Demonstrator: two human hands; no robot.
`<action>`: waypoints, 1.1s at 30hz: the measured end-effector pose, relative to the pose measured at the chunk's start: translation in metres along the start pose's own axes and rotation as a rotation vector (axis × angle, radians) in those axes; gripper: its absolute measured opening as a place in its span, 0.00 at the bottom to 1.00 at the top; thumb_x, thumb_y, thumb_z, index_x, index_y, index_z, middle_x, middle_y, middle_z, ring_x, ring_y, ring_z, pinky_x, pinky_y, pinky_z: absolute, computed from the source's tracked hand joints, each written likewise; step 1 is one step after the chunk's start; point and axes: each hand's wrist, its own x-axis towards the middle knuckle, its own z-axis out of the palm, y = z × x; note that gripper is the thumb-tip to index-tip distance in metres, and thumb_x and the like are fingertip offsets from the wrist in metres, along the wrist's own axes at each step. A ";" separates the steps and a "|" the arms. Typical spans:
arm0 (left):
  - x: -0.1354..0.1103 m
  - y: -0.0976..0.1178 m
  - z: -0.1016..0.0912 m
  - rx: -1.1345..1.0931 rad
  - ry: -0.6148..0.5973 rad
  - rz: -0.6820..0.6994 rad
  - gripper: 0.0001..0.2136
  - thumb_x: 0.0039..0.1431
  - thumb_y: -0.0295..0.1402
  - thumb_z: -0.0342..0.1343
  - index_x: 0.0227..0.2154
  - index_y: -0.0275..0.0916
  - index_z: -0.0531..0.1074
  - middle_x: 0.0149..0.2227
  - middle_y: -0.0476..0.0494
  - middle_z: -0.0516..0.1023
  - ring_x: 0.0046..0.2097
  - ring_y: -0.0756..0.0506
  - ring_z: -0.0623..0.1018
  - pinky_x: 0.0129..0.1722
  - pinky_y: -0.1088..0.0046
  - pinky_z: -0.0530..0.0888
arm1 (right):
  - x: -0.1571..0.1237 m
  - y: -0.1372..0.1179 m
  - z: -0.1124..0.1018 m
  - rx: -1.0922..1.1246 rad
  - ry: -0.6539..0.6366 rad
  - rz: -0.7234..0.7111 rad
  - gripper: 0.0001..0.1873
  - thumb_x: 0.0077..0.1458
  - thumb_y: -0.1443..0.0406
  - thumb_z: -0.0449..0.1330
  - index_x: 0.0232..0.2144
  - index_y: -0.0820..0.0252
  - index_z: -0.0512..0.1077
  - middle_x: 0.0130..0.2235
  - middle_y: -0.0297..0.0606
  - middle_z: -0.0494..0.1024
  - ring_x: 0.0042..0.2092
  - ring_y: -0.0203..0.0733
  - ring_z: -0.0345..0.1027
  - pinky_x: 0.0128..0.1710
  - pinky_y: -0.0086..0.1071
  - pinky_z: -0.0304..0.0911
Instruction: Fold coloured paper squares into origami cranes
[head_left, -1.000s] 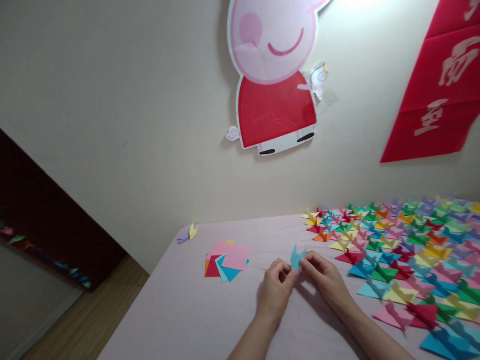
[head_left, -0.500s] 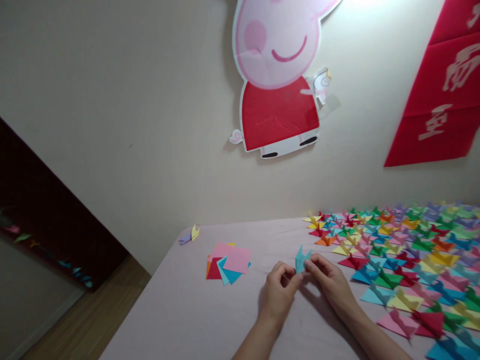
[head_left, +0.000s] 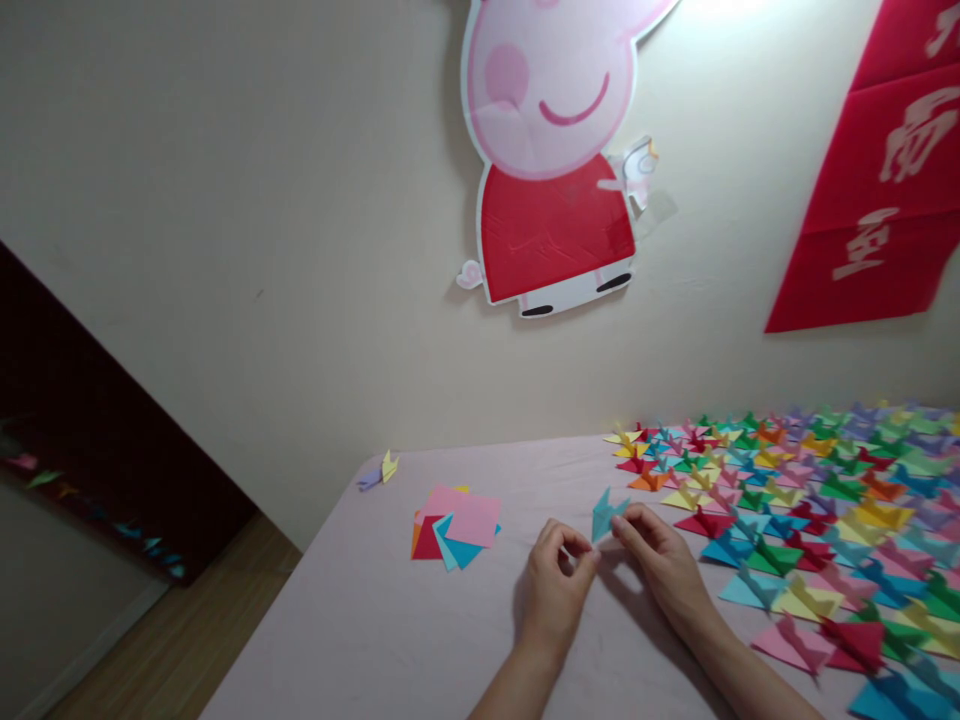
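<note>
A light blue folded paper crane (head_left: 602, 517) is held up just above the pink-covered table, with two pointed ends standing upward. My right hand (head_left: 660, 565) pinches its right side between thumb and forefinger. At the crane's lower corner, the thumb and forefinger of my left hand (head_left: 556, 582) come together, closed on that tip. The other fingers of both hands are curled. Left of my hands lies a fanned pile of coloured paper squares (head_left: 472, 515), pink on top with red, orange and blue sheets showing.
Rows of many-coloured folded paper cranes (head_left: 806, 555) cover the table's right side. A yellow and a purple folded paper piece (head_left: 379, 472) sit at the far left corner. Behind the table (head_left: 337, 640) rises a wall with a pig cutout (head_left: 555, 230) and a red banner (head_left: 862, 200).
My left fingers have slid down the crane's left side to its lower tip, so more of the paper shows. The crane is turned slightly. My right hand keeps its pinch.
</note>
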 end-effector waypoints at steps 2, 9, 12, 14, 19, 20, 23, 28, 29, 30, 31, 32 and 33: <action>0.000 -0.001 0.000 0.013 0.010 0.000 0.03 0.54 0.26 0.58 0.27 0.40 0.71 0.31 0.50 0.72 0.32 0.48 0.70 0.32 0.74 0.65 | -0.001 -0.002 0.000 -0.004 -0.001 -0.003 0.22 0.46 0.46 0.66 0.22 0.56 0.65 0.23 0.27 0.61 0.27 0.36 0.55 0.26 0.30 0.55; 0.000 -0.003 0.000 0.027 0.035 -0.001 0.03 0.56 0.26 0.58 0.28 0.40 0.71 0.32 0.50 0.73 0.34 0.48 0.71 0.33 0.74 0.66 | -0.001 -0.005 0.001 -0.032 -0.014 -0.012 0.22 0.47 0.47 0.66 0.22 0.56 0.66 0.23 0.27 0.62 0.26 0.36 0.55 0.26 0.30 0.55; 0.000 -0.004 0.001 0.023 0.030 0.001 0.03 0.55 0.25 0.58 0.29 0.39 0.72 0.32 0.50 0.74 0.34 0.48 0.72 0.33 0.74 0.66 | 0.000 -0.008 0.001 -0.041 -0.016 -0.014 0.23 0.46 0.46 0.65 0.21 0.56 0.66 0.23 0.27 0.62 0.26 0.36 0.55 0.25 0.30 0.55; 0.000 -0.005 0.001 0.024 0.032 -0.005 0.03 0.55 0.25 0.58 0.29 0.40 0.72 0.32 0.50 0.74 0.35 0.47 0.72 0.34 0.74 0.66 | 0.000 -0.010 0.001 -0.048 -0.019 -0.012 0.23 0.46 0.45 0.65 0.21 0.56 0.66 0.23 0.28 0.62 0.26 0.37 0.55 0.25 0.30 0.55; -0.001 -0.005 0.001 0.038 0.017 -0.029 0.03 0.55 0.27 0.59 0.29 0.40 0.72 0.33 0.50 0.74 0.35 0.47 0.72 0.36 0.73 0.66 | -0.001 -0.010 0.002 -0.057 -0.026 -0.008 0.23 0.46 0.44 0.65 0.21 0.56 0.67 0.23 0.28 0.64 0.26 0.37 0.58 0.27 0.31 0.58; 0.000 -0.004 0.000 0.040 0.012 -0.029 0.03 0.55 0.26 0.59 0.28 0.40 0.71 0.32 0.50 0.73 0.35 0.47 0.72 0.36 0.73 0.66 | -0.002 -0.009 0.002 -0.056 -0.032 -0.007 0.23 0.47 0.45 0.65 0.22 0.56 0.67 0.23 0.28 0.64 0.26 0.38 0.58 0.27 0.31 0.59; 0.000 -0.002 0.000 0.028 -0.011 -0.016 0.04 0.55 0.26 0.58 0.27 0.40 0.70 0.31 0.50 0.73 0.36 0.47 0.71 0.35 0.73 0.65 | -0.002 -0.005 0.002 -0.049 -0.048 -0.008 0.21 0.48 0.46 0.65 0.23 0.56 0.68 0.24 0.29 0.65 0.27 0.38 0.59 0.28 0.31 0.60; 0.000 0.000 -0.001 0.017 -0.067 -0.009 0.04 0.55 0.27 0.57 0.26 0.40 0.69 0.32 0.49 0.73 0.36 0.47 0.71 0.37 0.73 0.66 | -0.001 -0.002 0.001 -0.058 -0.067 -0.010 0.21 0.49 0.46 0.64 0.24 0.57 0.69 0.26 0.31 0.68 0.30 0.40 0.63 0.31 0.32 0.62; 0.000 0.000 -0.001 0.028 -0.076 -0.017 0.04 0.54 0.27 0.57 0.27 0.40 0.68 0.32 0.49 0.72 0.36 0.47 0.71 0.37 0.73 0.66 | 0.000 -0.002 0.001 -0.057 -0.070 -0.007 0.21 0.49 0.46 0.64 0.24 0.57 0.69 0.26 0.31 0.68 0.30 0.40 0.63 0.31 0.32 0.63; -0.001 0.001 -0.001 0.038 -0.077 -0.032 0.04 0.54 0.27 0.58 0.27 0.40 0.68 0.32 0.50 0.72 0.36 0.47 0.70 0.37 0.73 0.66 | 0.000 -0.002 0.001 -0.055 -0.073 -0.002 0.22 0.49 0.46 0.64 0.25 0.57 0.69 0.26 0.31 0.68 0.30 0.40 0.63 0.31 0.32 0.63; -0.001 0.002 -0.001 0.043 -0.072 -0.049 0.04 0.53 0.28 0.58 0.28 0.40 0.68 0.33 0.50 0.72 0.36 0.47 0.70 0.37 0.73 0.66 | -0.001 -0.002 0.001 -0.052 -0.075 0.000 0.22 0.48 0.45 0.64 0.25 0.57 0.69 0.26 0.31 0.68 0.30 0.40 0.63 0.31 0.32 0.63; -0.001 0.003 -0.001 0.038 -0.060 -0.068 0.05 0.52 0.28 0.59 0.29 0.40 0.68 0.33 0.50 0.72 0.35 0.47 0.70 0.37 0.73 0.66 | -0.001 -0.002 0.001 -0.048 -0.081 0.003 0.22 0.48 0.45 0.64 0.24 0.57 0.69 0.26 0.31 0.68 0.29 0.40 0.63 0.31 0.32 0.63; -0.002 0.003 -0.002 0.019 -0.043 -0.088 0.06 0.51 0.29 0.60 0.30 0.40 0.68 0.34 0.50 0.72 0.35 0.48 0.69 0.37 0.74 0.66 | -0.001 -0.002 0.001 -0.044 -0.092 0.005 0.22 0.48 0.45 0.64 0.24 0.57 0.69 0.25 0.31 0.68 0.29 0.40 0.63 0.30 0.32 0.62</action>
